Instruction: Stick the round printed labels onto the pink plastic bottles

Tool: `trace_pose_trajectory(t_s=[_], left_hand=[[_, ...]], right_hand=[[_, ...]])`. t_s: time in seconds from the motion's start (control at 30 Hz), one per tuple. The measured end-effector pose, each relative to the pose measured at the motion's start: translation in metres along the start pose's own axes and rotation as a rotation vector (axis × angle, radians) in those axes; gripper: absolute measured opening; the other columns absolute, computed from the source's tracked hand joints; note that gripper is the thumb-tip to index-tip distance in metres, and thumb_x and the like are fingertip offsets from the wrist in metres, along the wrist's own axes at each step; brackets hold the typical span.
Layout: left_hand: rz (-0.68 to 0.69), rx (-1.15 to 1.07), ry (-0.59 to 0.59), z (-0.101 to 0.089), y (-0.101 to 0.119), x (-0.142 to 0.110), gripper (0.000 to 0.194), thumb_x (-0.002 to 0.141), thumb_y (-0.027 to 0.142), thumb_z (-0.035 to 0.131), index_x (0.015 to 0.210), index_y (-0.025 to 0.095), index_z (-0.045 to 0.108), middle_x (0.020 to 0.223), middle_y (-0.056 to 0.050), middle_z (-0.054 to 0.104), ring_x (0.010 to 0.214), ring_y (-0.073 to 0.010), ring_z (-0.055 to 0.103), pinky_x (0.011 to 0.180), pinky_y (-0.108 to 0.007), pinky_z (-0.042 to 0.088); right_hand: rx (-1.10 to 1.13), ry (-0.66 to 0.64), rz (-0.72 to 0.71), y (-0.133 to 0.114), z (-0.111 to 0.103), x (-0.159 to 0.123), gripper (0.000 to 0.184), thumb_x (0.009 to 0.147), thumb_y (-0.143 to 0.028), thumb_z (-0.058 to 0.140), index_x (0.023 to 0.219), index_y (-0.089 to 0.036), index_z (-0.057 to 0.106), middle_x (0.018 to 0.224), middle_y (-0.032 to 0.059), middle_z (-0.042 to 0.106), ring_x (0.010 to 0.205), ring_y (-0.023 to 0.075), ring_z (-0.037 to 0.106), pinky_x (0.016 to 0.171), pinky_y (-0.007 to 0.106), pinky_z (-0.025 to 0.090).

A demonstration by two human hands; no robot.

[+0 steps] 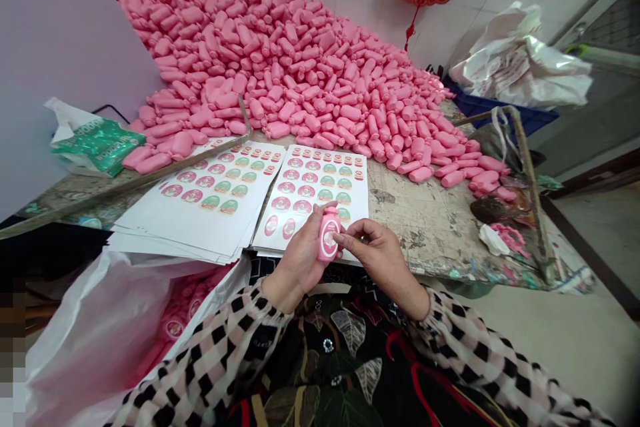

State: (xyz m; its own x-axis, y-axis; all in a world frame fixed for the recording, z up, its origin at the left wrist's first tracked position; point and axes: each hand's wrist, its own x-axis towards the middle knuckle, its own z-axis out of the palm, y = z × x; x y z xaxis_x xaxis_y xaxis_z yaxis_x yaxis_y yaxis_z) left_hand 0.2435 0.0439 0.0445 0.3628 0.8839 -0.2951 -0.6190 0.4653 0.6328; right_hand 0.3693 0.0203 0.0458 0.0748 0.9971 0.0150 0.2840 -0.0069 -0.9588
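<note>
My left hand (298,255) is closed around a small pink bottle (329,235), which stands nearly upright with its neck away from me. An oval pink-and-white label (329,240) sits on the bottle's front. The thumb and forefinger of my right hand (380,259) are pinched together at the label's right side, touching it. Whether the fingertips hold the label's edge or only press on it is hidden. Under and beyond my hands lies a sticker sheet (315,177) with rows of pink, green and red labels. A second stack of sticker sheets (195,213) lies to its left.
A large heap of pink bottles (300,73) covers the table's back. A white sack (100,320) with labelled bottles stands open at lower left. A green plastic packet (97,147) lies far left. Wooden strips (165,173) edge the table, and a blue crate (520,117) stands back right.
</note>
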Motion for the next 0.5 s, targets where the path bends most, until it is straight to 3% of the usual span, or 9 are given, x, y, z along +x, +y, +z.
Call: trace_pose_trajectory(t_s=[0.23, 0.37, 0.5], left_hand=[[-0.008, 0.170, -0.086, -0.003, 0.004, -0.009, 0.058, 0.081, 0.057, 0.048, 0.127, 0.022, 0.042, 0.074, 0.000, 0.051, 0.056, -0.0101, 0.052, 0.049, -0.023, 0.044], [-0.079, 0.402, -0.132, -0.009, 0.005, -0.015, 0.060, 0.081, 0.041, 0.059, 0.132, 0.027, 0.031, 0.072, 0.003, 0.051, 0.052, -0.0091, 0.052, 0.049, -0.022, 0.043], [-0.011, 0.469, -0.087, -0.015, 0.017, -0.021, 0.051, 0.084, 0.039, 0.054, 0.128, 0.025, 0.033, 0.072, 0.002, 0.054, 0.049, -0.0090, 0.050, 0.043, -0.020, 0.040]], right_hand=[[-0.011, -0.053, 0.007, 0.004, 0.000, -0.003, 0.024, 0.076, -0.044, 0.062, 0.072, -0.021, 0.058, 0.060, -0.0022, 0.062, 0.055, 0.0131, 0.056, 0.055, 0.025, 0.042], [-0.316, -0.140, -0.090, 0.001, -0.006, -0.009, 0.024, 0.083, -0.044, 0.054, 0.078, -0.022, 0.061, 0.069, -0.0007, 0.066, 0.064, 0.0133, 0.059, 0.061, 0.025, 0.041], [-0.630, -0.086, -0.203, -0.001, -0.015, -0.011, 0.025, 0.083, -0.046, 0.053, 0.083, -0.023, 0.064, 0.079, -0.0004, 0.067, 0.071, 0.0139, 0.058, 0.063, 0.024, 0.037]])
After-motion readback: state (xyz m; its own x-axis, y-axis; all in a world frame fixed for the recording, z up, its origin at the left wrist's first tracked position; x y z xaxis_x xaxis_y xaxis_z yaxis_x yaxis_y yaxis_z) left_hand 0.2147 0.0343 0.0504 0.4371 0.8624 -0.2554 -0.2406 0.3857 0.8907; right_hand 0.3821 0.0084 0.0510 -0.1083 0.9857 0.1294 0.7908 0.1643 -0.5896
